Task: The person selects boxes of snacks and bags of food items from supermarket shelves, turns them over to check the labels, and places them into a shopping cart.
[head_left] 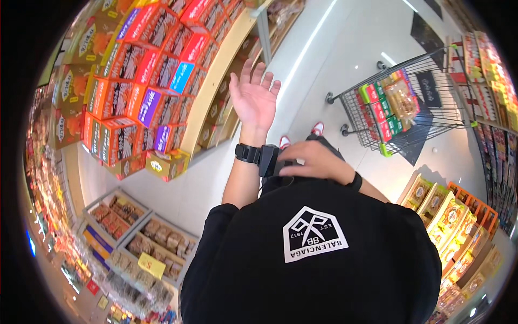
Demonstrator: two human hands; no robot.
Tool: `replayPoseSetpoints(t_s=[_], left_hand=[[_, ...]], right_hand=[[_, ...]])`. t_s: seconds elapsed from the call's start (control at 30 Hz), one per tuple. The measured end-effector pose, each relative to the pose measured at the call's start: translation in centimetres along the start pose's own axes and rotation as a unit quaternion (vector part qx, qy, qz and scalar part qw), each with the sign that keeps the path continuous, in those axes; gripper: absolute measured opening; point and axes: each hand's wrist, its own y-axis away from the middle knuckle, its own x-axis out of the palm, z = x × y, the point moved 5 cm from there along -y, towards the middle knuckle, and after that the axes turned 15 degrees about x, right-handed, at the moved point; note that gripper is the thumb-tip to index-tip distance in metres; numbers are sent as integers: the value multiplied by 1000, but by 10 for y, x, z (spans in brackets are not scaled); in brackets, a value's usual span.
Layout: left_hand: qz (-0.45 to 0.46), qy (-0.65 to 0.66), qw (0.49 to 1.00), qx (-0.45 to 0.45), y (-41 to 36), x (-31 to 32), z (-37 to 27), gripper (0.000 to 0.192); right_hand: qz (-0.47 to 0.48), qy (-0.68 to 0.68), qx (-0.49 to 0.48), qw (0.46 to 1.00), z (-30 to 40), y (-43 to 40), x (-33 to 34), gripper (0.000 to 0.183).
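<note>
My left hand (pixel 257 93) is raised palm up in front of me, its fingers spread and nothing in it. A black strap (pixel 247 154) circles the left wrist and carries a boxy black device (pixel 268 160). Close beside that device is my right hand (pixel 311 158), palm down, with thumb and forefinger apart around something dark. Whether those fingers grip it cannot be made out. The right wrist wears a black band (pixel 356 181). Below both arms spreads my black T-shirt (pixel 259 259) with a white print.
Stacked orange-red cartons (pixel 121 97) fill a wooden shelf at left. A wire shopping cart (pixel 445 109) holding several packages stands ahead on the right. Low bins of packaged food (pixel 162 239) lie at lower left, and a lit display of packets (pixel 449 218) at right. Pale floor (pixel 307 93) runs between.
</note>
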Motion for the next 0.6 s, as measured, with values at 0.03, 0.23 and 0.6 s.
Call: replayPoseSetpoints(t_s=[0.03,0.23,0.6], left_hand=[[13,10,1000,-5,-7,12,2,49],[103,21,994,-18,-65,78,-11,44],[269,-107,948,129,-87,166,-115,40]], right_hand=[[36,-24,8,999,5,-1,8,35],[182,-31,0,983,1,-28,52,40],[-36,208,91,973,-32,-83,-23,23]])
